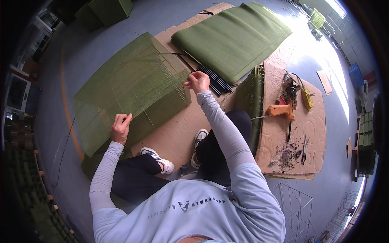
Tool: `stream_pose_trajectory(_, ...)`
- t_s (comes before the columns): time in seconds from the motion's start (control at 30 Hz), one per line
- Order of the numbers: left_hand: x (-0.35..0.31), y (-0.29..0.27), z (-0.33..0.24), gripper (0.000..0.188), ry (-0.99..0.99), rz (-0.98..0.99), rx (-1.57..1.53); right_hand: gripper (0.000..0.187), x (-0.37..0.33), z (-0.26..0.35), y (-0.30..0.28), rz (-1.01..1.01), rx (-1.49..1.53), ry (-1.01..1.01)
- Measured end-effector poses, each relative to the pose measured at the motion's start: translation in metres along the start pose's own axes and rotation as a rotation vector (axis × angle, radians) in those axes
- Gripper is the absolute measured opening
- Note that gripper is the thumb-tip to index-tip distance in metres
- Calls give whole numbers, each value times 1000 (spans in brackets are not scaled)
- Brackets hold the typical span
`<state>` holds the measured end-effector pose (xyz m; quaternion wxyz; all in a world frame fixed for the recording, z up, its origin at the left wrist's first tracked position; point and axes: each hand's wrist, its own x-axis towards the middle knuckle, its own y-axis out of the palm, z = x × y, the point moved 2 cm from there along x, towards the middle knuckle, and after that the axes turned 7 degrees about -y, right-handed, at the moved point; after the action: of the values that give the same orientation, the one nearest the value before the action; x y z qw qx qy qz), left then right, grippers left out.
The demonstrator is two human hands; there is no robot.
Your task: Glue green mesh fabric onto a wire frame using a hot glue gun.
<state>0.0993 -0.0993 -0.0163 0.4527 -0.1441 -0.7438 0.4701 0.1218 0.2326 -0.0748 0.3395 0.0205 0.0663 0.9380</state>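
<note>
A large box-like frame covered in green mesh (pixel 129 85) stands on cardboard in front of me. My left hand (pixel 121 128) rests on its near lower edge, fingers pinching the mesh. My right hand (pixel 197 82) grips the frame's near right upper corner, fingers closed around a thin wire or rod there. A bundle of thin black rods (pixel 214 79) lies just beyond my right hand. My legs and white shoes (pixel 159 158) are under the frame's near side.
A stack of green mesh sheets (pixel 233 36) lies behind the frame. To the right, a cardboard sheet (pixel 283 133) holds an orange glue gun (pixel 283 110), a yellow tool (pixel 306 98) and scissors (pixel 304 149). A bare wire frame (pixel 293 206) stands at lower right.
</note>
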Motion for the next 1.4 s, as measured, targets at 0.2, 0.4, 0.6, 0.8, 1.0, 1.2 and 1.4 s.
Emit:
stream_pose_trajectory(0.2,-2,2,-1,23,15,14,22,12,-1,-4,-2,2,84,83)
stream_pose_trajectory(0.4,-1,-1,-2,21,62,25,63,7,3,-11,-1,46,167,197)
stream_pose_trajectory(0.6,-1,-3,-3,23,103,40,95,1,3,-12,2,72,349,323)
stream_pose_trajectory(0.8,0,-3,-4,22,72,30,88,11,2,-18,-4,142,411,297)
stream_pose_trajectory(1.0,-3,-5,-5,20,47,20,99,23,-4,-9,-5,75,327,301)
stream_pose_trajectory(1.2,0,-4,-11,16,10,-18,123,23,0,-3,-4,317,297,299)
stream_pose_trajectory(1.4,-2,-3,-16,14,5,-22,156,16,-4,-7,-1,258,356,394)
